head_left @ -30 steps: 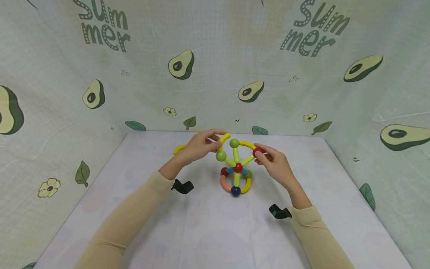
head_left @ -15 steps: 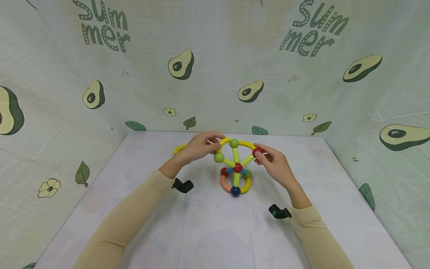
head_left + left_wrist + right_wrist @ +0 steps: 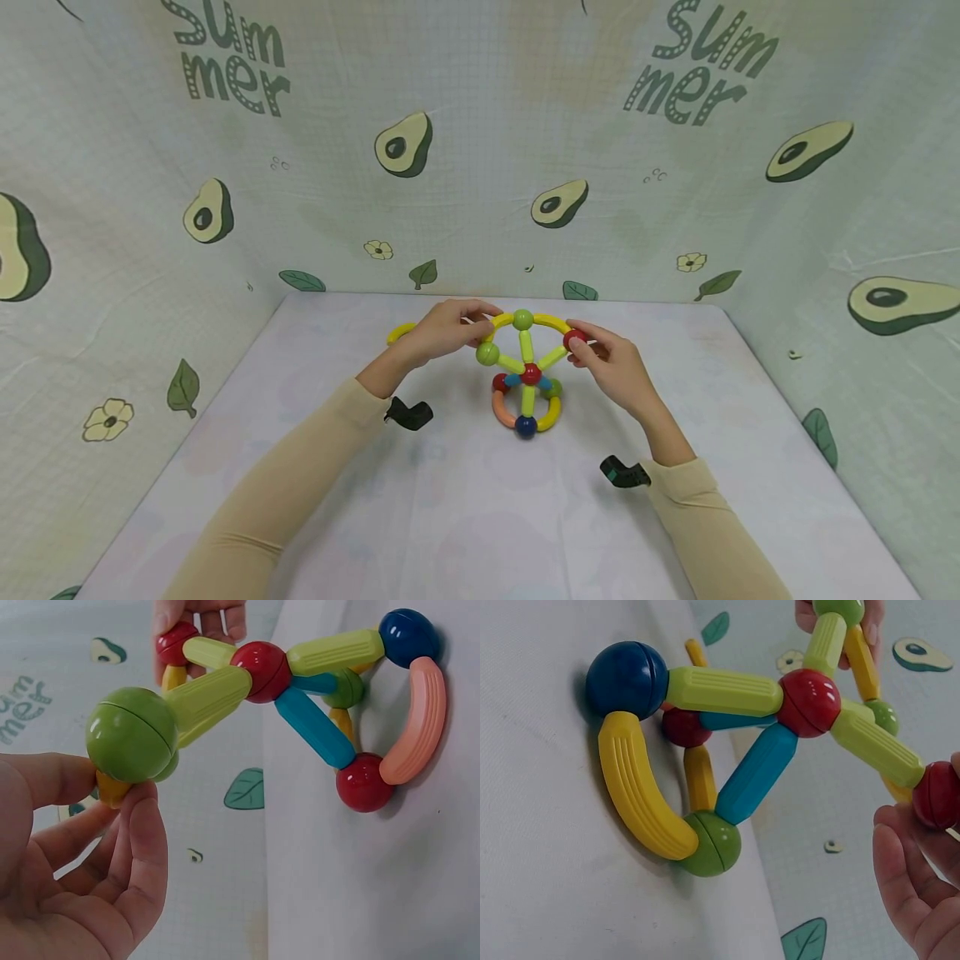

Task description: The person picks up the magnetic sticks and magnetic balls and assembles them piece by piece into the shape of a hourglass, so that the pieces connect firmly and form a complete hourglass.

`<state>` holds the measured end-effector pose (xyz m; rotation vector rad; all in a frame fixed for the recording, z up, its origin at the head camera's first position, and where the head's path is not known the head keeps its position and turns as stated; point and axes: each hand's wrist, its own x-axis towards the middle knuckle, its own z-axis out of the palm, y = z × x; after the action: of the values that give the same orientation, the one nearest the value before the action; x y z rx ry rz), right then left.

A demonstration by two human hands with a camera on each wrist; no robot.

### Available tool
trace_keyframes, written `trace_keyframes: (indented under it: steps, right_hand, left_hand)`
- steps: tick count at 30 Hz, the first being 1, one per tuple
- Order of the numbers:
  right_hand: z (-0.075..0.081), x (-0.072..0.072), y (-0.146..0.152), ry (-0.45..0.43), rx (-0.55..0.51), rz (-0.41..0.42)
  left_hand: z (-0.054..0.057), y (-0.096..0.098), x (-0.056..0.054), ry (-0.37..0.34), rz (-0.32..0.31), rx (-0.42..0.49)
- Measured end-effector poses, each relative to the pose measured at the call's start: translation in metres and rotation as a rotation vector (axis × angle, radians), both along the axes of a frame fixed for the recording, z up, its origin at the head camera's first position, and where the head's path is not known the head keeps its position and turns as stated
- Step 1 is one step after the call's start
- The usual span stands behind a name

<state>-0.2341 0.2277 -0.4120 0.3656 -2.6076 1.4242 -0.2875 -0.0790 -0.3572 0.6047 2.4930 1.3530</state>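
A toy frame of balls and rods stands on the table, its red centre ball [image 3: 531, 374] joining light-green rods above and blue rods below. My left hand [image 3: 448, 330] pinches a curved yellow rod [image 3: 498, 320] that spans from the left green ball [image 3: 487, 353] to the back green ball [image 3: 522, 319]. In the left wrist view, fingertips and thumb hold this rod just under the green ball [image 3: 131, 735]. My right hand [image 3: 611, 360] grips the upper red ball [image 3: 574, 340], where another yellow curve ends. The base has a dark blue ball [image 3: 527, 427] and a salmon curved rod [image 3: 420, 724].
A loose curved yellow rod [image 3: 401, 333] lies on the table behind the left wrist, partly hidden by it. The table [image 3: 465, 517] ends at a patterned cloth backdrop [image 3: 480, 167], with more cloth at both sides.
My left hand has brought the curved yellow rod down from a raised tilt into line with the back green ball. The left green ball has shifted slightly left and down. My right hand stays put.
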Motion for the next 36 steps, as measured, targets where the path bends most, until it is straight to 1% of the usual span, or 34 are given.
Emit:
trace_keyframes:
  steps: [6, 12, 15, 24, 28, 31, 36]
  right_hand:
    - [0.001, 0.000, 0.000, -0.009, -0.026, 0.011]
    - [0.003, 0.002, 0.000, -0.005, -0.040, 0.019]
    - [0.006, 0.003, 0.000, -0.006, -0.060, 0.041]
    - [0.010, 0.005, 0.001, -0.100, -0.180, 0.149]
    - [0.011, 0.005, 0.001, -0.141, -0.228, 0.153]
    - [0.012, 0.005, 0.002, -0.169, -0.241, 0.142]
    - [0.012, 0.004, 0.003, -0.188, -0.266, 0.148]
  left_hand:
    - [-0.001, -0.001, 0.000, -0.017, 0.002, 0.000]
    - [-0.004, -0.001, 0.000, -0.046, -0.018, -0.017]
    - [-0.005, -0.001, 0.000, -0.050, -0.029, -0.018]
    - [-0.009, -0.001, -0.001, -0.040, -0.065, 0.012]
    - [-0.011, -0.001, -0.001, -0.044, -0.067, 0.014]
    - [-0.011, -0.001, -0.002, -0.044, -0.071, 0.010]
    - [-0.010, -0.001, -0.002, -0.050, -0.090, 0.019]
